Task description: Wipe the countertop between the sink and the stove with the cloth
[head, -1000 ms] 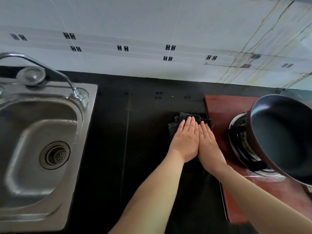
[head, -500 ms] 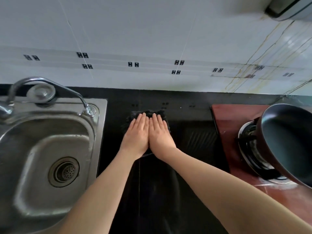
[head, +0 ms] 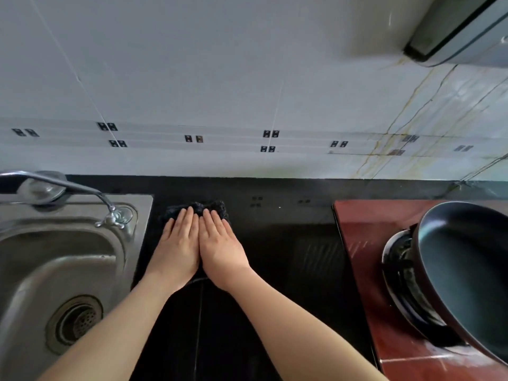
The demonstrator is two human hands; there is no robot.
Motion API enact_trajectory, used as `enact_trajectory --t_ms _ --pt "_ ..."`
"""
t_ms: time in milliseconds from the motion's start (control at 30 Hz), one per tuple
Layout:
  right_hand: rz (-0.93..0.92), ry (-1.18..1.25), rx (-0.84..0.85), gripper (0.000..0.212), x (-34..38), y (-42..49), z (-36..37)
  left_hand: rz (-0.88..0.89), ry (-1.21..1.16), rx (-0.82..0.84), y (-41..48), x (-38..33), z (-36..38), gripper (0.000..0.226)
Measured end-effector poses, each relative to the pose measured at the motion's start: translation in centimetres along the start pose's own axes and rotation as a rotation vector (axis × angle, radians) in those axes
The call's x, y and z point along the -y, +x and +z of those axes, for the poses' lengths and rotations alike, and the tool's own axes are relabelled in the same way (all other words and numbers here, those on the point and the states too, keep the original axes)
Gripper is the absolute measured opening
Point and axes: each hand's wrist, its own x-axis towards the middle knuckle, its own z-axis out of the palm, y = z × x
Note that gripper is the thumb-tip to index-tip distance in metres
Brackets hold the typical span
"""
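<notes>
A dark, fuzzy cloth [head: 214,207] lies on the black countertop [head: 288,243], close to the steel sink's right rim [head: 143,207]. My left hand [head: 176,248] and my right hand [head: 222,248] rest flat on it side by side, palms down, fingers together and pointing at the wall. They cover most of the cloth, and only its far edge shows past the fingertips. The red-brown stove top [head: 362,232] lies well to the right of my hands.
A curved faucet [head: 82,188] reaches over the sink basin with its drain [head: 74,324]. A dark frying pan [head: 467,268] sits tilted on the burner. A tiled wall rises behind the counter, and a range hood [head: 467,31] hangs at the top right.
Both hands have slid the cloth leftward across the counter, from beside the stove's edge to next to the sink rim. The view has tilted up.
</notes>
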Motion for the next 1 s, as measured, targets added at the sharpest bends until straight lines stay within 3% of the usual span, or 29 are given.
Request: enact_trajectory --t_ms 233,400,533,700,1000 --pt "0.240 -0.217 -0.076 0.065 -13.9 -4.2 -3.2 0.170 -0.060 0.027 8.4 -14.9 -0.6 0.058" --pt "0.399 -0.242 -0.109 0.066 -19.6 -4.4 -3.4 0.255 -0.120 -0.021 12.7 -18.7 -0.5 0.054" --pt "0.405 -0.262 -0.032 0.061 -20.0 -3.6 -3.4 0.288 -0.126 -0.024 13.2 -18.4 0.2 0.053" --pt "0.478 -0.148 -0.105 0.056 -18.6 -2.6 -3.6 0.308 -0.150 -0.030 13.2 -17.0 0.3 0.052" --pt "0.282 -0.048 -0.106 0.054 -7.1 5.2 -1.5 0.146 -0.208 -0.066 9.5 -3.1 -0.4 0.055"
